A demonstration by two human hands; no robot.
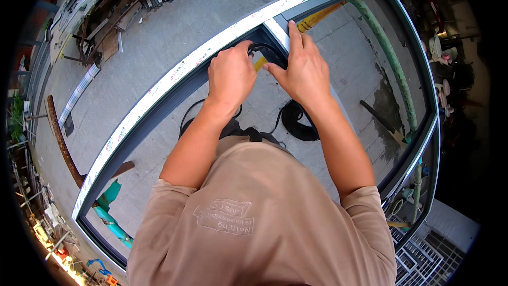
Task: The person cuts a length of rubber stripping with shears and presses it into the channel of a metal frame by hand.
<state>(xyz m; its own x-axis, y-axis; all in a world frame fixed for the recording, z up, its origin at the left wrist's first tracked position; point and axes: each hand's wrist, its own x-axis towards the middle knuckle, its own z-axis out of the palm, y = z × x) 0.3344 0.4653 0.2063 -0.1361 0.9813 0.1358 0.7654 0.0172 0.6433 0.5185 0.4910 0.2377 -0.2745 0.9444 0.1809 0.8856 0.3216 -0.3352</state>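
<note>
A large dark grey window frame (177,76), its outer face covered in white printed film, surrounds me at working height. Between the thumb and fingers of my left hand (231,76) is a black rubber sealing strip (259,46), bent in a loop at the corner where a short crossbar (276,32) meets the long side. My right hand (305,69) lies over that crossbar, index finger stretched along it and thumb out toward the strip. Its other fingers rest together on the bar's right side. The strip's far end is hidden by my hands.
A coil of black strip (296,131) lies on the paved floor below the frame. A green pipe (389,47) and a yellow pipe (323,16) pass beneath the frame. Scrap pieces (111,45) are heaped at the far left, near a rusty bar (61,137).
</note>
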